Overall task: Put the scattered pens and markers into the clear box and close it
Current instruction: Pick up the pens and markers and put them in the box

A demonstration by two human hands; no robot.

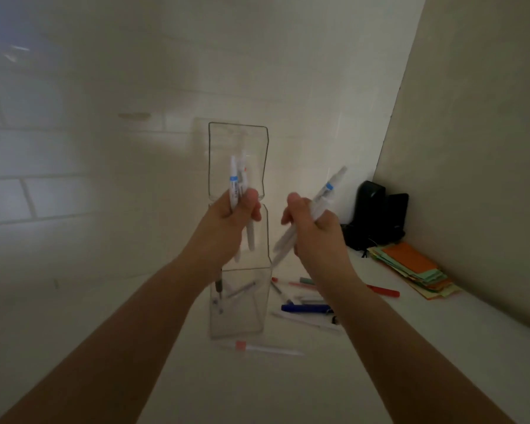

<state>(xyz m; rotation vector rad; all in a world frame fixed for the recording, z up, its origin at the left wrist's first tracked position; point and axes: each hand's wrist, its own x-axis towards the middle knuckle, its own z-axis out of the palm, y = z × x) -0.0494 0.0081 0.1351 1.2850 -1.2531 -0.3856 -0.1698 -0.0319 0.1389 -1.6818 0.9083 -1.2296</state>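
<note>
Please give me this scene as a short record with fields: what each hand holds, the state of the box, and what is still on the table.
left hand: holds a few white pens
right hand: holds a few white pens
clear box: upright, lid open, some pens inside
still on table: blue pen, red pen, others beside the box
other: paper stack, far right

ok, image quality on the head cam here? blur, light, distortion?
Head view: dim, flat light; both hands, left and right, and their white pens are motion-smeared; the clear box nearly vanishes against the white surface; wide-angle bending curves the wall tile lines; blue haze top left.
</note>
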